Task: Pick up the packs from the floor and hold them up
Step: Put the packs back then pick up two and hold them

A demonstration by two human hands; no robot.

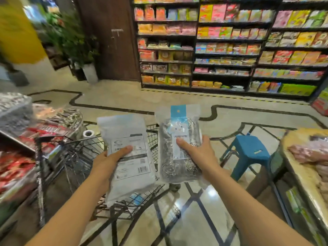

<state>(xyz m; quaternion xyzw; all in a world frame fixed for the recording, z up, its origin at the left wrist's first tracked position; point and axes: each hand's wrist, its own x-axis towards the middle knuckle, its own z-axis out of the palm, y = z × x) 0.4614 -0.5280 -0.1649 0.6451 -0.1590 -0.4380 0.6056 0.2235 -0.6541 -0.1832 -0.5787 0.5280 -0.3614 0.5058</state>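
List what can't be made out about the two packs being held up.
- Left pack: head view; label print too small and blurred to read.
- Right pack: blue label text blurred.
- Left hand, right hand: fingers hidden behind the packs; only thumbs show.

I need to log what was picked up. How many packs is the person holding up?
2. The left hand holds a grey pack with a barcode label; the right hand holds a clear pack of steel scourers beside it. None shows on the floor, though the packs may hide some.
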